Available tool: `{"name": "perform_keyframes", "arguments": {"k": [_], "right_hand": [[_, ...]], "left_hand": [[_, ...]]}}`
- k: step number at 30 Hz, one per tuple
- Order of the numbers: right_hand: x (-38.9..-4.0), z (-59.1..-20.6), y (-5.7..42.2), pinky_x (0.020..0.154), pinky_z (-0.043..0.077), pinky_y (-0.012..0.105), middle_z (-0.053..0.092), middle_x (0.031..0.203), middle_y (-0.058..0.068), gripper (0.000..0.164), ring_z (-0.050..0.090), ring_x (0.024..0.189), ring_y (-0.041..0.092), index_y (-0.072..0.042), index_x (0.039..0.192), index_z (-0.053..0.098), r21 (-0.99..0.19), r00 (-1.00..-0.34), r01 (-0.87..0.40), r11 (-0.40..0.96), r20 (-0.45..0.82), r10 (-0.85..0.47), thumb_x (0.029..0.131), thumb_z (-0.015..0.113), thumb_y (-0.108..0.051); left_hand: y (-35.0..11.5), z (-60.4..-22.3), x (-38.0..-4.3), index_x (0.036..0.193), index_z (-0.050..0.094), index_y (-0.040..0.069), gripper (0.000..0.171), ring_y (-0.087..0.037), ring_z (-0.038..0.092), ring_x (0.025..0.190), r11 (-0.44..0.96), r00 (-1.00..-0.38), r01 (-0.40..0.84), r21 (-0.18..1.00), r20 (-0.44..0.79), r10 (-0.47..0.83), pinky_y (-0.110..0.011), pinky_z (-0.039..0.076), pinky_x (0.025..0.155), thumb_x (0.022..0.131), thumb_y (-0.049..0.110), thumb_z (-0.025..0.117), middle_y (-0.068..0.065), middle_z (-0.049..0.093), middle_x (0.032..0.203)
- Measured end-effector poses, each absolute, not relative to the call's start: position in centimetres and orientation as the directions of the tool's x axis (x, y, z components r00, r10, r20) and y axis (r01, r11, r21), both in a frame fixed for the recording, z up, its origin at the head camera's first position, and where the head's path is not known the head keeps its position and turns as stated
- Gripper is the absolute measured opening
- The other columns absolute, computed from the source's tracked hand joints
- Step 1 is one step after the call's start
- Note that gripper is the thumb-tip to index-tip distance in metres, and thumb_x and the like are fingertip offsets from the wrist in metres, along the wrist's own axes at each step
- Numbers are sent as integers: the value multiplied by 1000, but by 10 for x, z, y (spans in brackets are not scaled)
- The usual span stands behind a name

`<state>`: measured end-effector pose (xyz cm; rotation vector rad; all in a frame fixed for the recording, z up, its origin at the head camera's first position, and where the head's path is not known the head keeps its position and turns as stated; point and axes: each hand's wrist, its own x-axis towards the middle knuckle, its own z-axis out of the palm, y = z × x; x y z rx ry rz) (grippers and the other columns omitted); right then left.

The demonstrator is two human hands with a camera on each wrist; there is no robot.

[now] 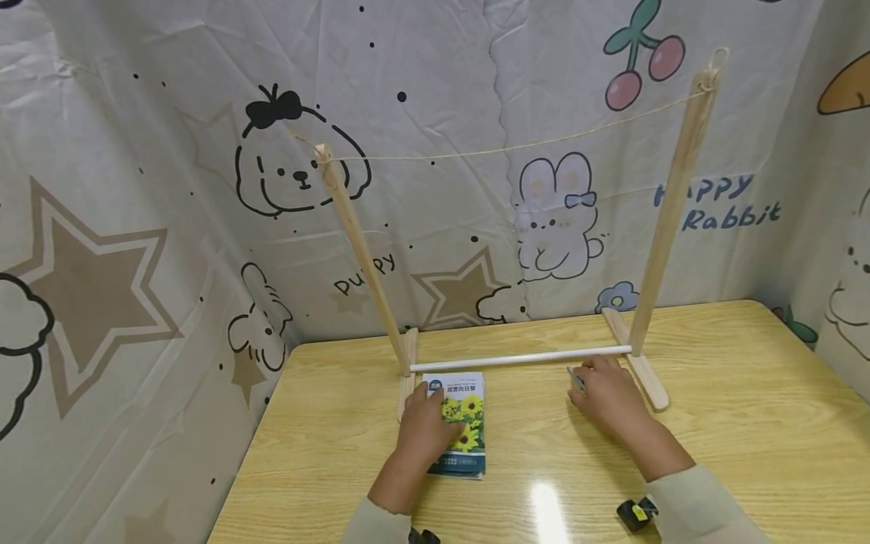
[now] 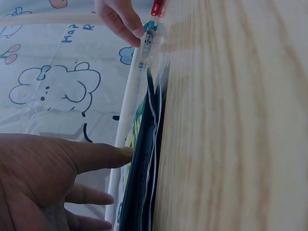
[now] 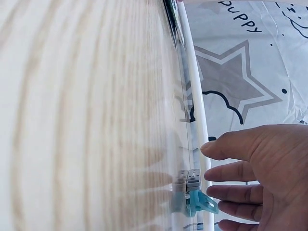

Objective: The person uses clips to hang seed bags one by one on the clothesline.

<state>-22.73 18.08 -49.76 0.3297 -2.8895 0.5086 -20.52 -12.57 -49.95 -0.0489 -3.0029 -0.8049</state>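
My left hand (image 1: 428,423) rests on a small stack of sunflower seed packets (image 1: 469,412) with yellow flowers on the front. In the left wrist view its fingers are spread, and the thumb touches the edge of the packets (image 2: 144,159). My right hand (image 1: 608,397) is low over the table at the right, its fingers fairly straight. Right at its fingertips sits a small clothes peg (image 3: 193,197), grey with teal handles. The peg (image 1: 576,378) is partly covered by the hand in the head view. A red piece (image 2: 158,7) shows beyond it in the left wrist view.
Behind both hands stands a wooden frame: a left post (image 1: 367,264), a right post (image 1: 669,219), flat feet (image 1: 646,381) and a white rod (image 1: 516,359). A thin string (image 1: 516,149) joins the post tops. A printed cloth (image 1: 435,91) hangs behind the table (image 1: 326,453).
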Motion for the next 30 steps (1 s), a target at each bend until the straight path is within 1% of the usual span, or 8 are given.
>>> {"name": "perform_keyframes", "arguments": {"k": [3,9,13,16,20,23,26,30], "right_hand": [[-227,-498,181,90,47,58,63,119,22,38,54,115,43,5,113,72,-299,-954,-254,920,234,-187,87,76,-24],[-228,-500,182,88,48,58,66,114,20,35,55,114,42,4,110,73,-280,-946,-268,922,258,-197,86,77,-22],[-229,-501,183,87,48,58,67,111,19,34,55,112,41,3,109,74,-282,-944,-271,920,267,-196,84,77,-20],[-229,-500,184,87,47,58,67,110,19,32,55,111,41,3,108,74,-287,-944,-270,919,268,-193,84,77,-18],[-229,-499,186,84,46,57,67,109,18,28,56,109,39,1,107,74,-280,-945,-264,923,265,-190,85,76,-16],[-230,-499,187,83,46,56,67,106,17,23,56,106,38,0,102,75,-279,-947,-260,924,262,-188,84,77,-15],[-230,-499,187,82,46,55,67,103,15,17,56,104,37,-2,96,75,-283,-947,-260,923,262,-187,84,78,-14],[-230,-499,186,79,46,53,67,98,12,12,56,101,36,-4,90,76,-277,-942,-268,923,275,-191,84,79,-14]], "left_hand": [[-128,-500,-207,136,59,-5,70,-48,43,137,865,-999,31,501,41,12,-57,47,105,78,23,87,-31,42,151],[-131,-501,-207,135,59,-6,70,-47,48,128,863,-998,53,503,57,28,-56,50,98,78,24,87,-30,48,143],[-133,-502,-208,135,60,-5,71,-40,51,116,862,-998,48,505,53,24,-52,52,91,78,27,87,-26,54,132],[-135,-501,-209,134,61,-2,71,-35,51,108,858,-999,35,513,53,10,-49,52,85,77,29,88,-23,56,123],[-137,-502,-213,134,60,-1,70,-30,52,99,852,-999,20,523,51,-8,-46,51,81,77,27,89,-20,57,114],[-140,-503,-215,134,60,0,69,-27,53,91,847,-998,16,531,55,-16,-45,51,78,76,24,89,-19,58,107],[-144,-504,-217,132,61,-1,63,-26,56,88,847,-998,26,531,67,-12,-45,52,77,78,20,87,-18,60,104],[-147,-504,-219,122,65,-5,45,-26,60,84,855,-995,46,517,95,-4,-45,53,77,82,9,80,-16,63,95]]}}
